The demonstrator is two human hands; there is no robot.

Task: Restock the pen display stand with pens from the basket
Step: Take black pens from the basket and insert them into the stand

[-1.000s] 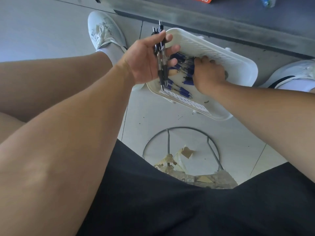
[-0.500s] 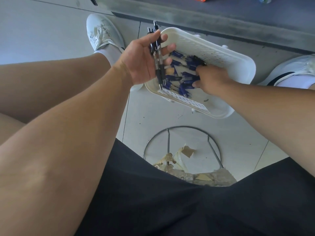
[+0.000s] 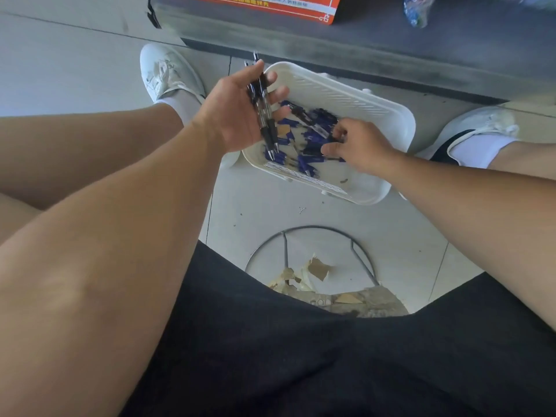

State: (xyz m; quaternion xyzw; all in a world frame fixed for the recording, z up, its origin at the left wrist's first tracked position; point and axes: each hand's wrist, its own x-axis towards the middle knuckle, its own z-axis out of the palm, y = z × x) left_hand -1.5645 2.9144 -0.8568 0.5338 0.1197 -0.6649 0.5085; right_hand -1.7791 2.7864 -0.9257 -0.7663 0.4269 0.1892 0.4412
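A white slotted basket [image 3: 355,94] lies on the tiled floor between my feet, with several blue-and-black pens [image 3: 310,139] scattered inside. My left hand [image 3: 237,112] hovers over the basket's left end and holds a small bunch of black pens [image 3: 264,112] across its palm, tips pointing toward me. My right hand [image 3: 358,142] reaches into the pile, fingers curled and pinching a pen there. No pen display stand can be made out in this view.
A dark shelf base [image 3: 361,46] with an orange box [image 3: 270,7] runs across the top. White shoes [image 3: 168,73] flank the basket. A wire stool ring [image 3: 313,230] with torn cardboard scraps [image 3: 316,269] sits near my black shorts.
My right hand has slid toward the near right part of the pile and lifted a little, fingers now pinching. The left hand keeps its bunch of pens almost still.
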